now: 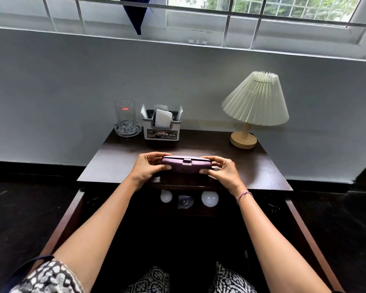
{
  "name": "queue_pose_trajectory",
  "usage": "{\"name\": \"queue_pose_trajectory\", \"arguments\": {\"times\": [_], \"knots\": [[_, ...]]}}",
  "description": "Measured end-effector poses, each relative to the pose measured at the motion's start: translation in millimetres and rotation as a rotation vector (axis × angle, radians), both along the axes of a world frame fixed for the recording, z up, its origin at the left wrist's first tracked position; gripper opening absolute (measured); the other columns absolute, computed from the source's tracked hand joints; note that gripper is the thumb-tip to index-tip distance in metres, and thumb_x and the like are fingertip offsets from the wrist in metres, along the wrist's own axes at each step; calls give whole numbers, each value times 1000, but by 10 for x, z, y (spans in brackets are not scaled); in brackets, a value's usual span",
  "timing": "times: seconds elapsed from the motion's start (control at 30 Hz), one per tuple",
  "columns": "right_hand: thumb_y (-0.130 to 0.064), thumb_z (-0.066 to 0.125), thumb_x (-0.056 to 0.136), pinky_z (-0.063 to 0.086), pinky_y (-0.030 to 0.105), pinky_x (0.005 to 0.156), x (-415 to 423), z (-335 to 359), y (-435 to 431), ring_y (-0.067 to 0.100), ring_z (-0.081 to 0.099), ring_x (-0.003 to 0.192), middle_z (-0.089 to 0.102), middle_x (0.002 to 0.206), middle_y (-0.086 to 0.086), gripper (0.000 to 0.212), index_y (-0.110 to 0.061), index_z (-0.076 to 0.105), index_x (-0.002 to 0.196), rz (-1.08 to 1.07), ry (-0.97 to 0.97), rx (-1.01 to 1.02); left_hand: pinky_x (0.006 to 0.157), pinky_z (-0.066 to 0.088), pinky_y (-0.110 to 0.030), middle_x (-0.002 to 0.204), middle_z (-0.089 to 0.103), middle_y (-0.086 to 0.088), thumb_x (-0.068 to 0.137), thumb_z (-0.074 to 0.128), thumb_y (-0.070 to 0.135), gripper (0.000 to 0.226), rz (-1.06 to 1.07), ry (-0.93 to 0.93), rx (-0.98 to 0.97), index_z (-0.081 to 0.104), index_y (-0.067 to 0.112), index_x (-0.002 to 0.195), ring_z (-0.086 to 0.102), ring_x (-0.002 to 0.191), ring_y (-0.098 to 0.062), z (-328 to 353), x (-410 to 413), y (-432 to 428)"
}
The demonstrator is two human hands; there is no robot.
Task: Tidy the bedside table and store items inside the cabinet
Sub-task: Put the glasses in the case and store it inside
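Observation:
A purple case (186, 164) with a front clasp is held level just above the front half of the dark bedside table (118, 163). My left hand (148, 167) grips its left end and my right hand (222, 171) grips its right end, thumbs underneath and fingers over the top. Below the tabletop the cabinet (184, 210) stands open, both doors (68, 218) swung out toward me. Inside on a shelf lie two white bulbs (209, 198) with a small clear object (185, 201) between them.
At the table's back left a clear glass (124, 115) stands on a glass dish (127, 129). Beside it is a white tissue holder (161, 129). A pleated lamp (256, 102) on a wooden base occupies the back right. The wall and window are behind.

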State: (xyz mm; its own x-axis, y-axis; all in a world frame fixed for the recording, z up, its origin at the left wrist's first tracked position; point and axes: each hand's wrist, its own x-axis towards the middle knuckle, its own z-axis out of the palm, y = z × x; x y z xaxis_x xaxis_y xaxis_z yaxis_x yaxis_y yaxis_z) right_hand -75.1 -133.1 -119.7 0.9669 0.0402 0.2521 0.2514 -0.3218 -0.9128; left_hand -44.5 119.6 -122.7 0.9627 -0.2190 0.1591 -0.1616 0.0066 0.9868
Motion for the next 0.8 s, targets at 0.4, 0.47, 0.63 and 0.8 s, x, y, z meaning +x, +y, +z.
{"name": "queue_pose_trajectory", "arguments": {"times": [0.4, 0.47, 0.63, 0.8], "knots": [[-7, 82, 65, 51, 13, 75, -18, 19, 22, 0, 65, 81, 72, 96, 3, 39, -16, 71, 101, -23, -12, -28, 74, 52, -10, 79, 75, 12, 65, 73, -13, 37, 15, -3, 9, 69, 6, 96, 68, 79, 1, -4, 4, -6], [-5, 81, 66, 52, 13, 75, -31, 31, 27, -2, 64, 81, 72, 95, 2, 38, -15, 71, 101, -23, -19, -27, 73, 52, -10, 78, 75, 11, 65, 73, -14, 38, 18, -6, 13, 68, 2, 98, 68, 79, 1, -9, 13, -6], [-9, 81, 68, 51, 11, 77, -51, 41, 41, -1, 64, 83, 71, 97, 0, 37, -13, 70, 103, -49, -68, -96, 74, 52, -10, 79, 75, 11, 64, 74, -12, 37, 30, -26, 38, 69, 5, 96, 68, 79, 0, -23, 19, 0], [-12, 80, 69, 51, 14, 78, -99, 39, 81, -1, 62, 84, 69, 94, -5, 34, -19, 69, 101, -65, -98, -163, 75, 52, -10, 79, 75, 12, 64, 76, -9, 36, 36, -32, 66, 69, 14, 90, 68, 81, 1, -34, 8, 6]]}}
